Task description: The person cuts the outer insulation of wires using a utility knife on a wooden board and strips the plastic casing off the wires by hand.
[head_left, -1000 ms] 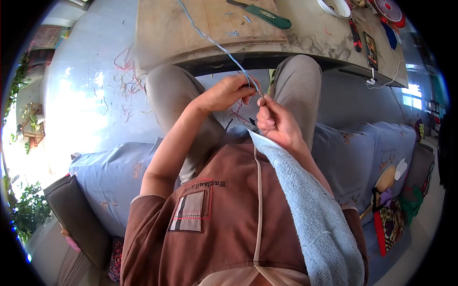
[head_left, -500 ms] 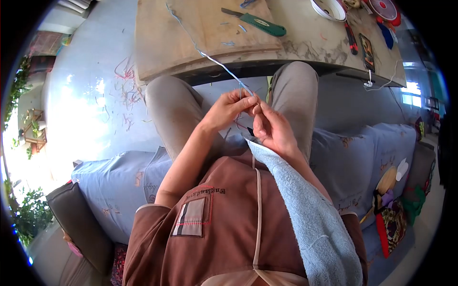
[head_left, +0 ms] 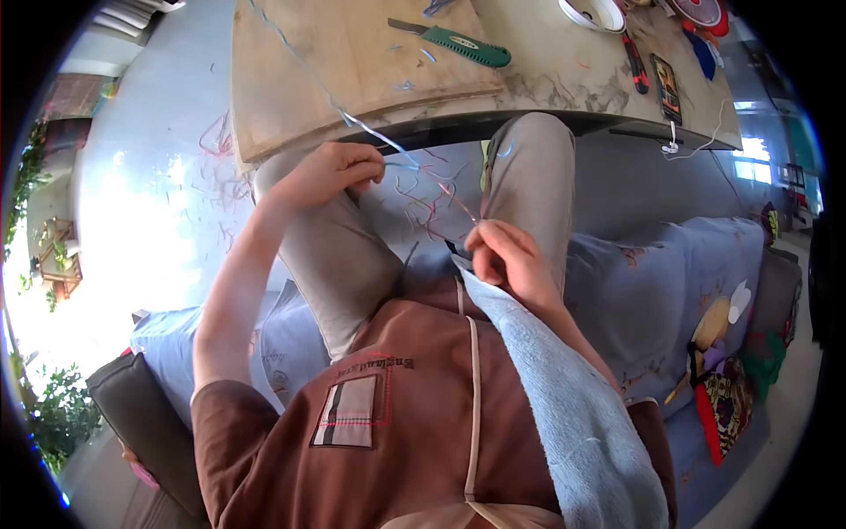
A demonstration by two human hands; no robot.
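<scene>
My left hand (head_left: pixel 330 172) is closed above my left knee, with its fingertips pinched on the end of a light blue wire (head_left: pixel 304 66). That wire runs up over the wooden board (head_left: pixel 308 84), and a paler stretch of it slants down near the gap between my knees. Lower and to the right, my right hand (head_left: pixel 511 256) is closed in a pinch on a thin reddish wire (head_left: pixel 460 202) that points up and left. The two hands are well apart. A light blue towel (head_left: pixel 573 397) hangs over my front, its tip below my right hand.
On the marble-patterned table (head_left: pixel 546 66) are a green utility knife (head_left: pixel 467 46), a red-handled tool (head_left: pixel 634 64), a phone (head_left: pixel 666 88) with a white cable and a white bowl (head_left: pixel 592 12). Wire scraps (head_left: pixel 225 181) litter the floor. A blue-covered couch (head_left: pixel 652 291) is behind me.
My hands were together on the wire; now my left hand has pulled away up and left with the blue wire. My right hand has dropped slightly, holding the reddish piece.
</scene>
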